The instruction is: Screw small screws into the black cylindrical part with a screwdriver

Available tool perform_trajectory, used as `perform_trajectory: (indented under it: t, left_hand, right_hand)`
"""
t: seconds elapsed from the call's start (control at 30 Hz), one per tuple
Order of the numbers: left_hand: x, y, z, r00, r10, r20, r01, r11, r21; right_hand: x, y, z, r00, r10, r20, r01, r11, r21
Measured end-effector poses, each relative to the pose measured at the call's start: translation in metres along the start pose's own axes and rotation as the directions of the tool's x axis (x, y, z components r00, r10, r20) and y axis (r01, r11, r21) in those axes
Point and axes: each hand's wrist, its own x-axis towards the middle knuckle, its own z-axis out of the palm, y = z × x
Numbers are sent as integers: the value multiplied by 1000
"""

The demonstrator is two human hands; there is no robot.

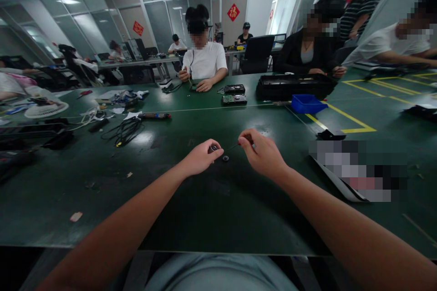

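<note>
My left hand (205,157) pinches a small dark round part (213,148) between thumb and fingers, just above the green tabletop. My right hand (260,151) is closed round the reddish end of a thin screwdriver (233,146), its slim shaft pointing left toward the part. Whether the tip touches the part is too small to tell. Below the gap between my hands, a small black disc-shaped piece (226,158) lies on the table.
A black cable (124,132) and a dark rod-shaped tool (153,116) lie to the left. Ahead are hard drives (234,99), a blue bin (308,104) and a long black housing (295,86). A co-worker (205,61) sits opposite. A blurred-out sheet (351,168) lies right.
</note>
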Motion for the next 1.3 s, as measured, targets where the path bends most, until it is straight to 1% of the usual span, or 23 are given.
perform_trajectory:
  t: [0.03,0.1,0.17,0.27,0.33,0.4,0.47,0.57,0.67,0.73,0.8,0.87,0.93,1.0,1.07,1.13,1.17,1.2,1.23,1.3]
  left_hand:
    - [2,1,1,1000,4,30,-5,1000,17]
    - [7,3,4,999,25,44,-29,996,90]
    - [12,4,7,998,53,24,-57,968,244]
    - [19,6,12,997,72,36,-81,866,493]
    - [23,5,16,995,65,73,-96,798,595]
    - [26,4,20,994,61,95,-108,754,648]
    - [27,2,22,993,62,103,-115,730,673]
    - [27,1,21,992,67,106,-120,737,666]
    - [25,-4,14,992,87,89,-123,817,564]
    - [24,-10,5,993,116,26,-115,885,450]
    - [25,-19,-6,990,125,-70,-97,941,323]
    - [25,-29,-20,985,91,-146,-66,983,172]
    - [24,-37,-36,979,29,-202,-32,999,-15]
    - [19,-45,-54,964,-43,-262,-16,976,-218]
    - [10,-53,-76,942,-113,-316,-25,915,-402]
    - [-2,-61,-99,915,-177,-363,-48,845,-533]
    - [-10,-66,-111,894,-211,-394,-61,816,-575]
    - [-18,-70,-123,863,-260,-432,-64,793,-606]
    - [-27,-75,-135,819,-325,-473,-55,776,-629]
    - [-46,-84,-158,765,-396,-508,-25,770,-638]
  right_hand:
    - [0,0,0,1000,-1,-1,1,1000,0]
    - [1,0,0,1000,1,-7,-2,1000,-1]
    - [1,1,1,1000,4,-14,-4,1000,-4]
    - [1,2,1,1000,-3,-18,3,1000,-1]
    - [1,2,0,1000,-3,-14,3,1000,-3]
    - [1,1,-1,1000,3,-11,-3,1000,-11]
    - [1,0,-1,1000,8,-6,-9,1000,-17]
    - [1,0,-2,1000,12,0,-12,1000,-10]
    - [2,1,-2,1000,24,2,-24,1000,2]
    - [2,2,-1,1000,28,-1,-28,1000,9]
    - [2,3,-1,999,33,-1,-33,999,18]
    - [2,4,0,999,39,5,-39,999,27]
    - [2,5,0,999,43,13,-44,998,37]
    - [2,6,0,999,44,18,-45,998,46]
    - [2,6,0,999,46,15,-47,997,53]
    - [2,6,1,999,47,6,-48,997,55]
    - [2,6,2,999,48,3,-49,997,55]
    - [2,7,2,999,48,2,-48,997,56]
    - [2,7,3,999,46,3,-46,997,60]
    - [2,7,4,999,44,10,-44,997,69]
